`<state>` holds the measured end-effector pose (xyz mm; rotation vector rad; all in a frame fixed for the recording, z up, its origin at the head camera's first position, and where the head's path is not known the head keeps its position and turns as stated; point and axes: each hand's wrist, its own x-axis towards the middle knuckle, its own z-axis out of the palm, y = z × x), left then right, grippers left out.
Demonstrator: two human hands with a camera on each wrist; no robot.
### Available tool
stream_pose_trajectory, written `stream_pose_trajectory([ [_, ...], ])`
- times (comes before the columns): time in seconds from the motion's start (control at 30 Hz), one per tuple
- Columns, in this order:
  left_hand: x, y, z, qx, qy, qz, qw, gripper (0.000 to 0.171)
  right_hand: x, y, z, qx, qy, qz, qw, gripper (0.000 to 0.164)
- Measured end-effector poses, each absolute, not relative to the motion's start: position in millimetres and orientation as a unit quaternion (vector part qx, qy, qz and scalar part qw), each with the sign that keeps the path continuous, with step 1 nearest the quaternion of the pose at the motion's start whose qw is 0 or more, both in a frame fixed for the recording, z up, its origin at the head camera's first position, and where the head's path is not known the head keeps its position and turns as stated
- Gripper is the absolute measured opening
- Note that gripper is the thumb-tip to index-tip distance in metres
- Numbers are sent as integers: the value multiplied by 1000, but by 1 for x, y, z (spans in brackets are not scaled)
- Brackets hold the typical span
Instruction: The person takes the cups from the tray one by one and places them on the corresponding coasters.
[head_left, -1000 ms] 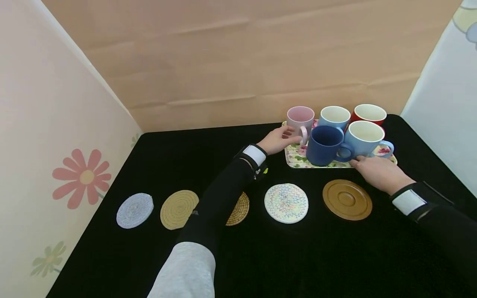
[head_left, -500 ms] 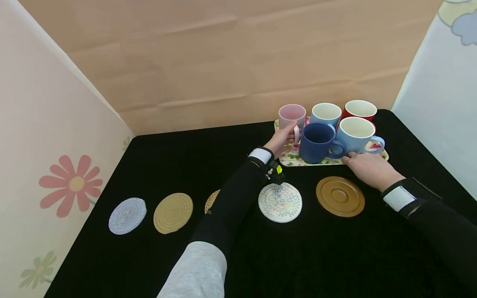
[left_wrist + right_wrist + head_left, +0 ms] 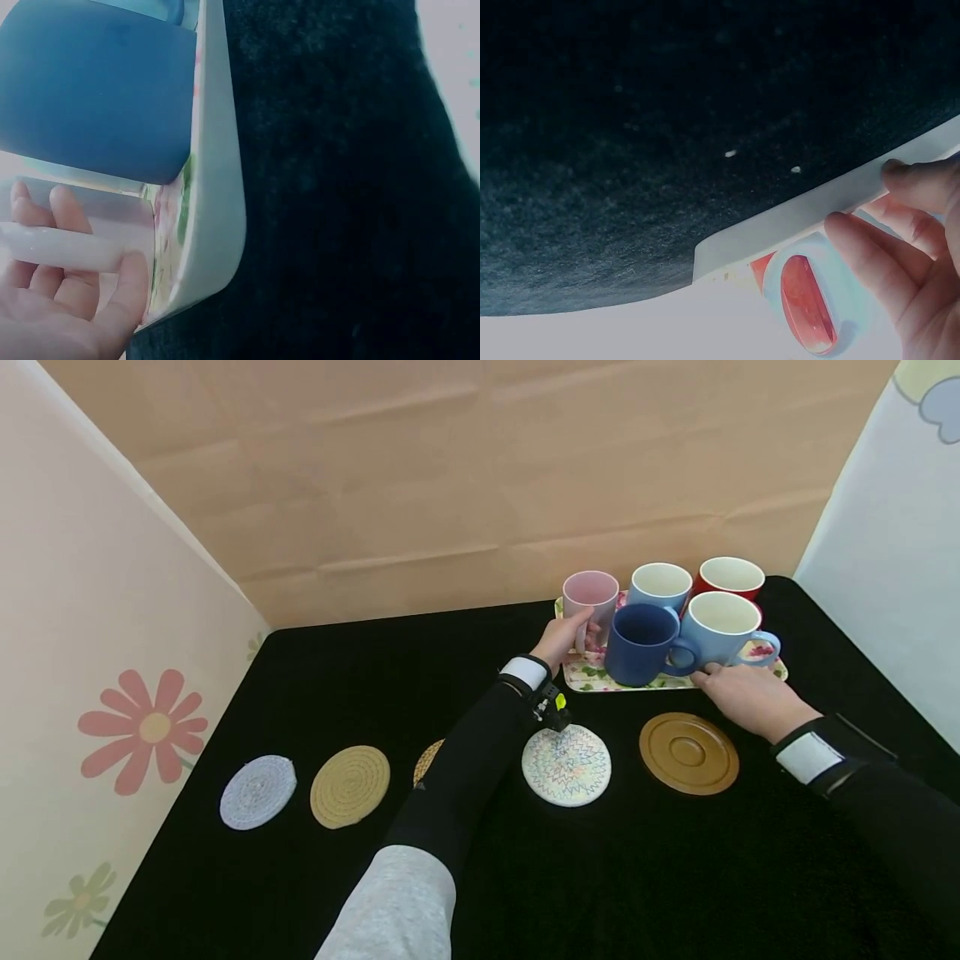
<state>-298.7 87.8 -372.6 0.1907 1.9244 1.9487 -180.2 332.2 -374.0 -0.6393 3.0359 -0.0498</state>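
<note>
The fingers of the left hand are curled round the pale handle of a pink cylindrical mug, the thumb lying against the handle. The mug's body is just beyond these fingers, upright at the far left of a white rectangular tray with a floral pattern. A dark blue mug stands just right of the left hand.

The fingers of the right hand pinch the tray's near rim, thumb against its outer wall, just in front of a light blue mug with a cream interior. Behind stand another light blue mug and a red mug with a white interior.

Nearer on the black counter, a round white coaster with a coloured zigzag pattern and a round brown coaster lie apart.
</note>
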Motion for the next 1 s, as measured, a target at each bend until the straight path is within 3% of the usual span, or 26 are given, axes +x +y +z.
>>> stream_pose_trajectory([
  [0.57,-300,83,-371,51,624,733,265,46,-181,324,-374,-207,978,-33,21,15],
  [1.0,-296,81,-366,59,636,741,207,49,-183,323,-377,-229,973,-24,0,16],
])
